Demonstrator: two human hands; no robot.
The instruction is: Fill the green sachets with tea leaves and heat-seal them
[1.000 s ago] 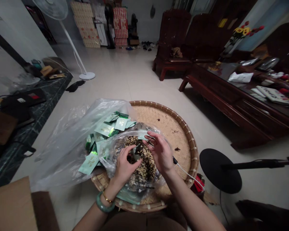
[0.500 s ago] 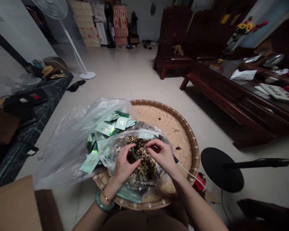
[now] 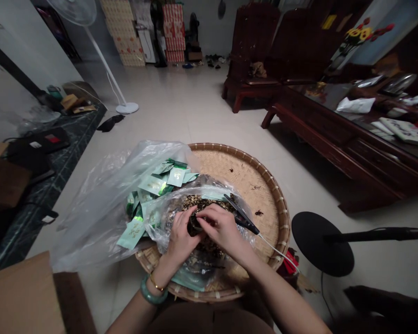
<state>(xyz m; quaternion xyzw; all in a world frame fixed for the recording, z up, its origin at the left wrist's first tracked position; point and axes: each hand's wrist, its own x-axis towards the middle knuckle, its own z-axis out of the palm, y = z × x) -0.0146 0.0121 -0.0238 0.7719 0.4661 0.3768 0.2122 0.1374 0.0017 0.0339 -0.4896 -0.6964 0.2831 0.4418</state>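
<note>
Packet point(image 3: 194, 225), left hand point(image 3: 180, 233) curled, grip pinching it, right hand point(image 3: 222, 228) over it, grip unclear

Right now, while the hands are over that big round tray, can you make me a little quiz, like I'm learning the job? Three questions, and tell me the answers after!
1. Which is nearer the long black tool: the left hand or the right hand?
2. True or false: a green bangle and a gold-coloured bracelet are both worn on the left arm.
3. Fill in the blank, as the camera sees it: the heap of pale green packets lies to the ____ of the bare part of the woven tray.

Key: 1. The right hand. 2. True. 3. Left.
</note>
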